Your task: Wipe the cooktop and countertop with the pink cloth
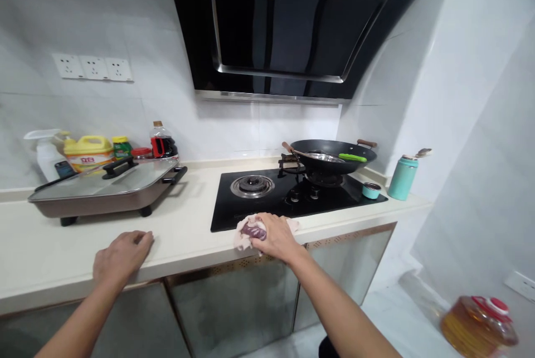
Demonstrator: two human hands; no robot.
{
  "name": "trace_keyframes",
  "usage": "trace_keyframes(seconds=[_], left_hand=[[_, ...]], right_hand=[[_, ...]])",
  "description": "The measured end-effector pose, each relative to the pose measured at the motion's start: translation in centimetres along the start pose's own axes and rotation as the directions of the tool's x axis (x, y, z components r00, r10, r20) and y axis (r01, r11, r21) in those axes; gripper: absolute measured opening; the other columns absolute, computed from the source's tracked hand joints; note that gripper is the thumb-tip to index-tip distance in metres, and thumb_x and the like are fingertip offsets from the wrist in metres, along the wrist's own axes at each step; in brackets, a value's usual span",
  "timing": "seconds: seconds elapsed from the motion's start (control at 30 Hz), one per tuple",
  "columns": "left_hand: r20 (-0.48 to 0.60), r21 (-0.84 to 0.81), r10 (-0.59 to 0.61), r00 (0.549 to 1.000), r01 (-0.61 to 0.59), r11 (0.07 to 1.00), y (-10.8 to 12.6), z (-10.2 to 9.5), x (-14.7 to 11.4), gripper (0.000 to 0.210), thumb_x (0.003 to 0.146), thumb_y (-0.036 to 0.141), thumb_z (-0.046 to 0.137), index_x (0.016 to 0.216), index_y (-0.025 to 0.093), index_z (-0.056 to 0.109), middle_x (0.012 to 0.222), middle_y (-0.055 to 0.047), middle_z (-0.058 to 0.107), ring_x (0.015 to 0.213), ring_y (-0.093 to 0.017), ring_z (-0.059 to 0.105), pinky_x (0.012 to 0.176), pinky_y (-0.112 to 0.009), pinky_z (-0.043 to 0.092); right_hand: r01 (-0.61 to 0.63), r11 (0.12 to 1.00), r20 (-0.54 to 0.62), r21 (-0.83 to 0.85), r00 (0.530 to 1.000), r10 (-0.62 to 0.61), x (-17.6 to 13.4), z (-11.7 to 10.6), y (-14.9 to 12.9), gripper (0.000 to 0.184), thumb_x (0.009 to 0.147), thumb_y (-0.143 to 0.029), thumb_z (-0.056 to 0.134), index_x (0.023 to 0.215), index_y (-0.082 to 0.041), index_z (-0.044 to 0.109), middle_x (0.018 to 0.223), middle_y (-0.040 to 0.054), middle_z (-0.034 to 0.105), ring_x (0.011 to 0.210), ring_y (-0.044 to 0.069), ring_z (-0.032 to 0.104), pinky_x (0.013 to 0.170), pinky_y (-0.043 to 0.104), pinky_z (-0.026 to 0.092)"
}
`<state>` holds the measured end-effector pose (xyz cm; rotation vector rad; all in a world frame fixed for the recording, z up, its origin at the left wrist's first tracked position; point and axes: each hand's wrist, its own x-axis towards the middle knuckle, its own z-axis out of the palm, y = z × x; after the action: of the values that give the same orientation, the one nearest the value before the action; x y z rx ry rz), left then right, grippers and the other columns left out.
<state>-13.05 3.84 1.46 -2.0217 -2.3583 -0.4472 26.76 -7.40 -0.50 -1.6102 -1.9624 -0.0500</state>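
Observation:
My right hand [276, 235] is closed round a crumpled cloth [254, 230], pale pink with a dark purple patch. The cloth lies at the front edge of the black gas stove [238, 213], partly over the white counter's edge. Further left, my left hand [123, 255] rests on the counter [188, 241], its fingers curled and pressed together, with nothing visible in them. The left burner [252, 185] has no pot on it. On the right burner sits a black wok [334, 165] holding a metal piece and a bright green handle [352, 157].
An electric pan with a glass lid [104, 193] stands at left, with a yellow jug [88, 151], a spray bottle [48, 154] and a sauce bottle [162, 143] behind. A teal flask [403, 179] and small teal cup [371, 190] stand right. An oil jug [478, 327] is low right.

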Motion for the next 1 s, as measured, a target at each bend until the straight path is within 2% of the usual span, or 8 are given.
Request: trace_keyframes(seconds=[0.1,0.2,0.33,0.43,0.53,0.7,0.9,1.0], left_hand=[[-0.006,-0.013,-0.018,1.0,0.018,1.0,-0.1,0.1,0.1,0.065,0.095,0.059,0.033,0.13,0.022,0.073,0.148,-0.014,0.064,0.125,-0.039,0.065,0.102,-0.05,0.048],[-0.019,-0.026,-0.022,1.0,0.021,0.999,0.0,0.2,0.1,0.062,0.095,0.057,0.033,0.126,0.022,0.074,0.146,-0.014,0.066,0.123,-0.038,0.066,0.102,-0.049,0.048],[-0.032,-0.029,-0.027,0.999,0.026,0.999,0.2,0.2,-0.3,0.061,0.096,0.054,0.031,0.126,0.022,0.073,0.149,-0.012,0.063,0.125,-0.037,0.065,0.103,-0.048,0.047],[-0.031,-0.041,-0.039,0.999,0.038,0.998,0.4,0.1,-0.7,0.062,0.096,0.053,0.029,0.128,0.021,0.072,0.15,-0.012,0.063,0.125,-0.037,0.065,0.103,-0.047,0.047],[-0.047,-0.046,-0.039,0.998,0.037,0.998,0.5,-0.1,-1.0,0.06,0.096,0.051,0.031,0.125,0.021,0.074,0.148,-0.012,0.064,0.123,-0.037,0.066,0.102,-0.046,0.047],[-0.076,-0.063,-0.033,0.997,0.028,0.998,1.1,-0.4,-1.6,0.054,0.095,0.046,0.035,0.12,0.02,0.075,0.143,-0.014,0.067,0.119,-0.036,0.066,0.099,-0.047,0.047],[-0.121,-0.072,0.005,0.993,-0.014,0.997,1.2,-0.2,-2.0,0.054,0.097,0.044,0.034,0.118,0.017,0.076,0.138,-0.017,0.069,0.118,-0.036,0.066,0.1,-0.048,0.045],[-0.16,-0.076,0.016,0.987,-0.029,0.997,1.2,0.1,-2.0,0.052,0.096,0.042,0.034,0.113,0.017,0.077,0.135,-0.017,0.07,0.116,-0.036,0.067,0.1,-0.048,0.045]], right_hand=[[-0.052,0.997,0.039,-0.051,0.998,0.054,-0.6,-2.6,2.8,0.047,0.085,-0.047,0.069,0.125,-0.024,0.065,0.115,0.0063,0.071,0.11,0.026,0.059,0.094,0.038,0.032],[-0.119,0.983,0.059,-0.14,0.99,0.128,-2.1,-5.4,7.6,0.038,0.089,-0.045,0.062,0.122,-0.026,0.068,0.116,0.0064,0.071,0.113,0.026,0.059,0.096,0.038,0.032],[-0.269,0.915,0.032,-0.3,0.956,0.291,-4.7,-8.7,14.8,0.048,0.09,-0.048,0.056,0.131,-0.025,0.066,0.12,0.0103,0.068,0.12,0.029,0.057,0.103,0.042,0.033],[-0.41,0.82,-0.009,-0.398,0.896,0.444,-6.1,-10.4,19.2,0.059,0.091,-0.054,0.052,0.142,-0.026,0.06,0.128,0.0146,0.064,0.126,0.035,0.056,0.105,0.05,0.035],[-0.512,0.736,-0.028,-0.443,0.828,0.56,-6.7,-11.2,21.6,0.063,0.092,-0.058,0.049,0.146,-0.026,0.055,0.127,0.017,0.066,0.124,0.039,0.058,0.102,0.055,0.038],[-0.495,0.756,-0.048,-0.429,0.848,0.528,-6.1,-10.6,20.4,0.059,0.093,-0.059,0.051,0.139,-0.022,0.057,0.122,0.0161,0.069,0.118,0.035,0.062,0.094,0.044,0.041],[-0.268,0.851,-0.003,-0.452,0.954,0.299,-4.4,-7.7,13.0,0.055,0.093,-0.057,0.055,0.134,-0.02,0.06,0.113,0.0156,0.072,0.106,0.032,0.065,0.088,0.037,0.039],[-0.185,0.869,-0.002,-0.459,0.978,0.207,-3.6,-5.9,9.2,0.051,0.093,-0.053,0.056,0.132,-0.02,0.062,0.111,0.0143,0.073,0.102,0.03,0.065,0.089,0.038,0.037]])
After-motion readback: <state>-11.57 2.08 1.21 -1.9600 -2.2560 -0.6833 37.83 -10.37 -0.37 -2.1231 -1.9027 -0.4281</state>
